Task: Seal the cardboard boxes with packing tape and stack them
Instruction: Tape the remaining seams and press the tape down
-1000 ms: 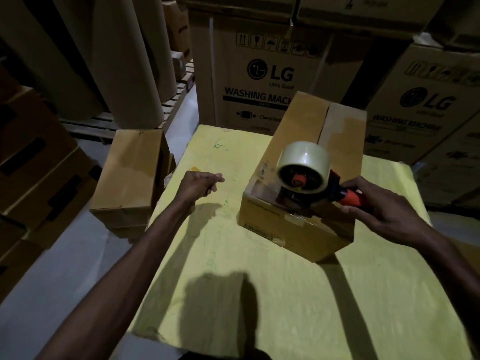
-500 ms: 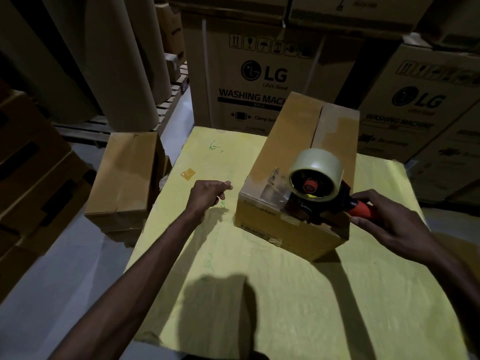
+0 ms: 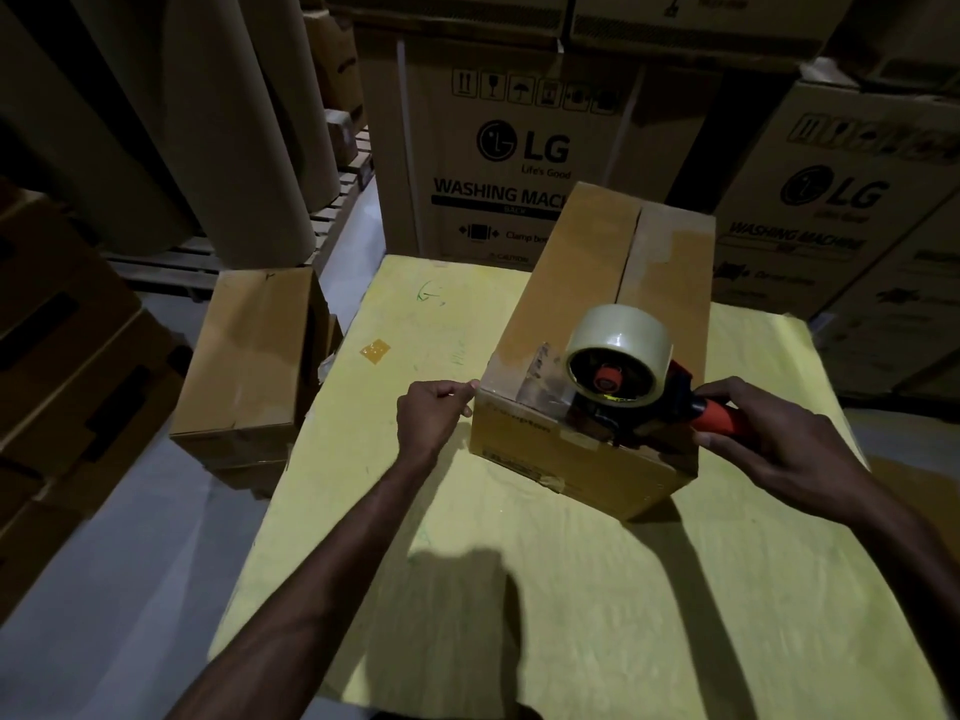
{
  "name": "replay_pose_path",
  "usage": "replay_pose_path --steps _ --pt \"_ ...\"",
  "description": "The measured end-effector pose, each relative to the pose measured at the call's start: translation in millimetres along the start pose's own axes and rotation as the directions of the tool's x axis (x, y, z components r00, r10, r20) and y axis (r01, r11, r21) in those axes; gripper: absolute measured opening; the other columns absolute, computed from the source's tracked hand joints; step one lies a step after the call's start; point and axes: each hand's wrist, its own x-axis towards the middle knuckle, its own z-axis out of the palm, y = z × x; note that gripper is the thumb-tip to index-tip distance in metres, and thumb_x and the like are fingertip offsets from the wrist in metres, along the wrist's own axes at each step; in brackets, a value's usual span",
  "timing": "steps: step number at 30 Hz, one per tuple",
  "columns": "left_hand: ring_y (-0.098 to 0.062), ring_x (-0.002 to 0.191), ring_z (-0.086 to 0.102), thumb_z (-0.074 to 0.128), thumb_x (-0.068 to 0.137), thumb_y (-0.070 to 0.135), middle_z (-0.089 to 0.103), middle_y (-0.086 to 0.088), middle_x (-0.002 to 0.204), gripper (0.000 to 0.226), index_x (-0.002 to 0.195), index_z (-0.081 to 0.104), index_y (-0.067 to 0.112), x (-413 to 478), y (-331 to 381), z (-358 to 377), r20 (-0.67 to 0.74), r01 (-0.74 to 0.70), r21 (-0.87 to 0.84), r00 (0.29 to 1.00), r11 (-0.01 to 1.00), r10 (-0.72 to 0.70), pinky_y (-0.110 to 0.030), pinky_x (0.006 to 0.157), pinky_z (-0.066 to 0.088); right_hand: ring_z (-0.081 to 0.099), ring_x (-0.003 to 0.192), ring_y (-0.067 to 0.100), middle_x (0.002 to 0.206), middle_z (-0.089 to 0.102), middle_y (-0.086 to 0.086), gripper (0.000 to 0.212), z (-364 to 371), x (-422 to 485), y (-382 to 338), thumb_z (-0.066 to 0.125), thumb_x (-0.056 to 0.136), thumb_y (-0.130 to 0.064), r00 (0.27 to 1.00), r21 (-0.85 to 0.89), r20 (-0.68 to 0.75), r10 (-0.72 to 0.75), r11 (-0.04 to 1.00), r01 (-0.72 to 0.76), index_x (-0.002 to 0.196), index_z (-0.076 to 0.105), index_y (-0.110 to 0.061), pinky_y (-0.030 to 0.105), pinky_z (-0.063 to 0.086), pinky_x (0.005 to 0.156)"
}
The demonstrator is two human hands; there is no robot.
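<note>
A dim storeroom surrounds us: tall washing-machine cartons [image 3: 498, 163] stand behind the table [image 3: 571, 589], and big paper rolls [image 3: 208, 122] rise over a pallet [image 3: 332, 215] at the far left. The box [image 3: 582, 283] we are sealing lies on the table's right half, slanted, its far end reaching the far edge.

Our right hand [image 3: 774, 439] grips the red handle of the tape dispenser [image 3: 639, 407], fingers wrapped round it. The dispenser is set on the box's near end, where the centre seam meets the edge. We judge this the spot to anchor the strip before a pull along the seam, which looks open farther back.

Our left hand [image 3: 431, 415] sits at the box's near left corner, fingers curled, their tips touching the cardboard. It is likely there to brace the box against that pull. Whether the fingers pinch anything we cannot tell.

A second box [image 3: 249, 356] stands just beside the table's left edge, a likely partner for stacking. A scrap of tape [image 3: 375, 350] lies on the table near that edge. Nothing blocks the seam, but the cartons close behind leave little room past the far end.
</note>
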Motion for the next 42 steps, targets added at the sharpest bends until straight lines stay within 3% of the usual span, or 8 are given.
replay_pose_path --steps 6,12,17,22,27,31,36,42 --pt "-0.024 0.103 0.071 0.062 0.039 0.106 0.078 0.000 0.102 0.114 0.129 0.064 0.037 1 -18 4 -0.129 0.282 0.042 0.953 0.959 -0.274 -0.047 0.085 0.061 0.064 0.094 0.015 0.118 0.058 -0.018 0.052 -1 2 0 0.041 0.089 -0.072 1.000 -0.036 0.025 0.001 0.999 0.000 0.133 0.043 -0.045 0.037 0.058 0.063" --pt "-0.016 0.094 0.074 0.070 0.096 0.034 0.079 0.008 0.095 0.015 0.105 0.079 0.026 -31 4 0 -0.283 -0.070 0.021 0.956 0.997 0.073 -0.033 0.084 0.057 0.063 0.096 0.014 0.120 0.060 -0.014 0.042 -3 -1 -1 0.046 0.096 -0.065 1.000 -0.043 0.023 0.003 0.999 -0.002 0.132 0.044 -0.044 0.034 0.057 0.064" --pt "-0.008 0.070 0.069 0.061 0.101 0.048 0.075 0.000 0.072 0.041 0.087 0.082 0.016 -29 39 4 -0.031 -0.285 0.193 0.955 0.939 0.296 -0.017 0.065 0.046 0.059 0.091 0.011 0.117 0.062 -0.015 0.045 -10 0 -10 0.052 0.091 -0.057 0.999 -0.091 0.024 0.021 0.996 -0.019 0.132 0.046 -0.039 0.031 0.050 0.062" --pt "-0.023 0.046 0.051 0.070 0.092 0.052 0.043 0.000 0.041 0.065 0.044 0.046 0.016 -13 56 6 0.163 -0.192 0.429 0.978 0.882 0.134 -0.033 0.057 0.036 0.055 0.093 0.009 0.118 0.061 -0.014 0.043 -26 -1 -19 0.056 0.093 -0.054 0.997 -0.133 0.071 0.027 0.991 -0.017 0.132 0.045 -0.041 0.034 0.050 0.067" --pt "-0.027 0.058 0.065 0.071 0.092 0.049 0.066 -0.015 0.057 0.061 0.049 0.058 0.008 -11 59 12 0.166 -0.149 0.452 0.983 0.880 0.081 -0.036 0.066 0.053 0.060 0.096 0.014 0.123 0.064 -0.010 0.046 -37 4 -29 0.055 0.093 -0.056 0.992 -0.215 0.120 0.024 0.977 0.002 0.135 0.045 -0.039 0.032 0.046 0.068" --pt "-0.029 0.060 0.059 0.071 0.094 0.050 0.056 -0.010 0.051 0.065 0.046 0.049 0.010 -14 60 14 0.135 -0.126 0.458 0.988 0.880 0.071 -0.034 0.056 0.036 0.057 0.095 0.013 0.115 0.061 -0.012 0.053 -65 10 -48 0.044 0.088 -0.065 0.993 -0.202 0.116 0.023 0.979 0.001 0.135 0.045 -0.040 0.035 0.047 0.071" --pt "-0.032 0.070 0.071 0.076 0.078 0.061 0.071 -0.012 0.061 0.059 0.064 0.073 0.003 -8 56 10 0.155 -0.038 0.359 0.988 0.933 -0.019 -0.044 0.067 0.058 0.055 0.095 0.012 0.111 0.057 -0.013 0.059 -85 13 -73 0.040 0.084 -0.068 1.000 -0.197 0.026 -0.018 0.980 0.023 0.134 0.048 -0.037 0.037 0.047 0.072" --pt "-0.026 0.068 0.076 0.083 0.079 0.055 0.074 -0.004 0.064 0.048 0.065 0.078 0.010 -4 51 7 0.158 0.030 0.246 0.985 0.969 -0.071 -0.047 0.074 0.064 0.057 0.092 0.009 0.114 0.059 -0.016 0.053 -67 4 -59 0.037 0.082 -0.072 0.988 -0.246 0.155 0.016 0.969 0.023 0.130 0.039 -0.048 0.035 0.051 0.069"
